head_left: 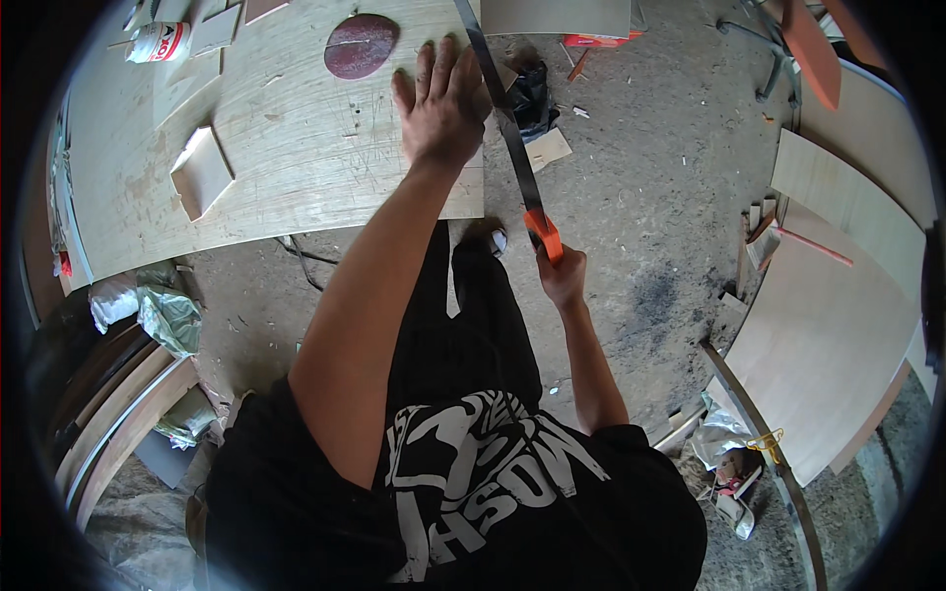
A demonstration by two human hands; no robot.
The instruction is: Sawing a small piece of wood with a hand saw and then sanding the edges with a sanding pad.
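Note:
My left hand (439, 108) lies with fingers spread on the pale plywood sheet (296, 167) near its right edge, just left of the saw blade. My right hand (562, 271) grips the orange handle of a handsaw (520, 163), whose long dark blade reaches up past the sheet's edge to the top of the view. A dark red oval piece (360, 46) with a pale line across it lies beyond my left fingertips. A small light wooden piece (201, 172) rests on the sheet to the left.
A white bottle (158, 41) and thin offcuts (212, 25) sit at the top left. Plywood sheets (818, 325) line the right, beside a long bar (793, 502). Plastic bags (163, 315) and stacked boards (123, 414) are at lower left. Dark plastic (530, 103) lies on the concrete floor.

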